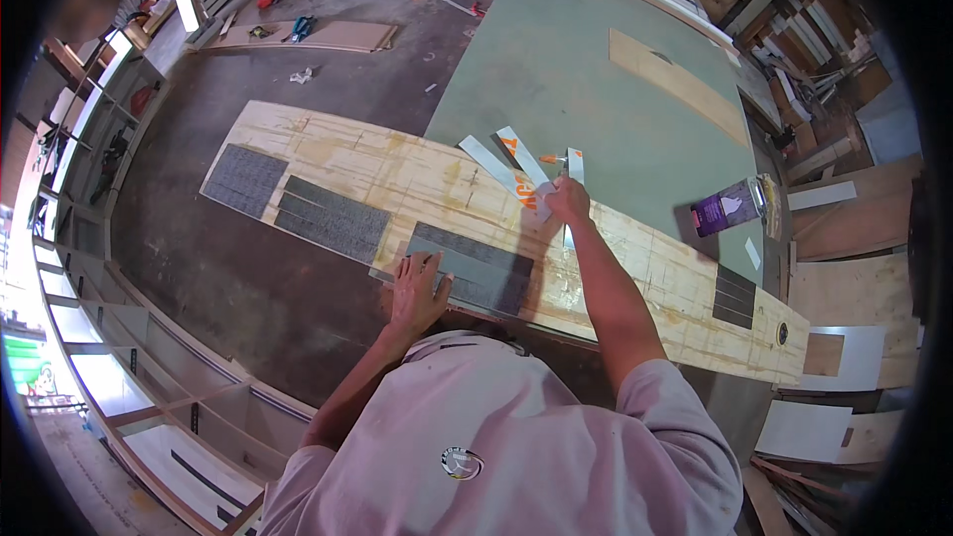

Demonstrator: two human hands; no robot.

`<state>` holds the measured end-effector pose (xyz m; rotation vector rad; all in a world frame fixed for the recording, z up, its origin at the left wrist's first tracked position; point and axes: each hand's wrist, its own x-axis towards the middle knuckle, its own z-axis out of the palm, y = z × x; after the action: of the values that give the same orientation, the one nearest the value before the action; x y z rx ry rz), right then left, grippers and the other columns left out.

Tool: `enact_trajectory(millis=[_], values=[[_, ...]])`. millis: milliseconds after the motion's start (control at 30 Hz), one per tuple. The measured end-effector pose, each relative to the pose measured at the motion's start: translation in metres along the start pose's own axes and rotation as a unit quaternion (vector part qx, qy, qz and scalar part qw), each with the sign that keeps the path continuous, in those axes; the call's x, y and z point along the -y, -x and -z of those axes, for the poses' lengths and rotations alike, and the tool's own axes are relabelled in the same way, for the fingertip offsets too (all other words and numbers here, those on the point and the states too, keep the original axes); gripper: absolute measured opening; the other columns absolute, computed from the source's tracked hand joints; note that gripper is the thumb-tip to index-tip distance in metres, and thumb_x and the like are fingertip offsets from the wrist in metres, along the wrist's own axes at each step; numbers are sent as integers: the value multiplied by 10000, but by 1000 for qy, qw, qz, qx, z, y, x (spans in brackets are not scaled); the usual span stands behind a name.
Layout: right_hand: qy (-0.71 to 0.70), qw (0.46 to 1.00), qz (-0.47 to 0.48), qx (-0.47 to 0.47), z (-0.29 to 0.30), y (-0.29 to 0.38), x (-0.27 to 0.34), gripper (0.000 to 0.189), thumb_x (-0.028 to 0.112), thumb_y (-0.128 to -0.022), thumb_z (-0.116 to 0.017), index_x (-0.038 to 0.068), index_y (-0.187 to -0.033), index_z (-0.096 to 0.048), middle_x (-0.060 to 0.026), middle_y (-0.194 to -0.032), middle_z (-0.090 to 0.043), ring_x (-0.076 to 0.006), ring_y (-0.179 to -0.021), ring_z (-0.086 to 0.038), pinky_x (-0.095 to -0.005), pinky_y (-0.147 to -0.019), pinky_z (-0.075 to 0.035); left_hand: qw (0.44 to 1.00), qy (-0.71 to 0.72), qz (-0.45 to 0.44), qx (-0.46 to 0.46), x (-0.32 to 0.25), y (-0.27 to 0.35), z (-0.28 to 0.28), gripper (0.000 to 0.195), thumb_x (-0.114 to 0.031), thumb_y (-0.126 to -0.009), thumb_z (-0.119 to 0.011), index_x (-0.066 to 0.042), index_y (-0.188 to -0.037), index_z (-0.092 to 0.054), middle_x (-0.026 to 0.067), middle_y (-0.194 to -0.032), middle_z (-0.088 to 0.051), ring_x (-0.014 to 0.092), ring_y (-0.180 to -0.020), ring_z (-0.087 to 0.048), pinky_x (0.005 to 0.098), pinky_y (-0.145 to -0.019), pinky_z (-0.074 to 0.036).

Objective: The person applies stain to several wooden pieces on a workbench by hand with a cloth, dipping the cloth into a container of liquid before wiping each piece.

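Note:
My left hand (418,290) rests with fingers spread on a smooth grey strip (465,272), which lies across a dark grey rectangular sheet (502,257) on a long plywood board (417,171). My right hand (568,201) reaches over the board's far edge, its fingers closed at a white strip (525,156) with orange printing. Another printed white strip (488,161) fans out to its left, and a third strip (575,161) passes under the hand. Just beyond my fingers is a small orange-tipped item (551,158), partly hidden.
The board overlaps a green-topped table (536,67) holding a purple-labelled can (726,208) and a loose plywood piece (677,85). More dark sheets (333,218) lie along the board. A wooden shelf frame (216,402) stands at left; offcuts (819,22) are piled at right.

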<state>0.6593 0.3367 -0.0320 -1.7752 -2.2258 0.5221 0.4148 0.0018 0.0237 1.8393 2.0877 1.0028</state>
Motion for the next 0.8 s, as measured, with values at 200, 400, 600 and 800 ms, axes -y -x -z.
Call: enact_trajectory(millis=[200,400,600,800], values=[[19,998,22,-47,0,14,13,340,229,-796,-761,61,-1089,-716,-200,-1095,-715,-381,-1056,-714,-500,-914,-575,998,47,-23,-27,-5,-4,18,401,-154,-909,-744,-1,-1272,-671,182,-1193,-625,378,-1124,-611,484,-985,-472],[-32,996,-58,-64,-8,1,3,388,232,-690,-815,122,-1049,-717,-188,-1016,-741,-359,-1006,-730,-460,-862,-579,996,84,-3,-41,-13,-2,44,354,-113,-894,-754,3,-1222,-689,187,-1170,-650,385,-1079,-650,473,-934,-513],[6,998,-48,34,8,-9,10,462,234,-722,-816,34,-1126,-714,-217,-1117,-751,-385,-1013,-737,-469,-873,-596,990,113,73,-47,4,21,60,306,-116,-922,-743,15,-1194,-699,196,-1167,-657,397,-1051,-669,470,-902,-538],[-49,997,25,61,22,-4,7,328,261,-721,-891,34,-898,-733,-122,-873,-758,-268,-848,-737,-391,-770,-566,982,132,111,-74,20,32,68,267,-103,-939,-723,16,-1178,-712,198,-1123,-666,390,-984,-691,444,-842,-558]])
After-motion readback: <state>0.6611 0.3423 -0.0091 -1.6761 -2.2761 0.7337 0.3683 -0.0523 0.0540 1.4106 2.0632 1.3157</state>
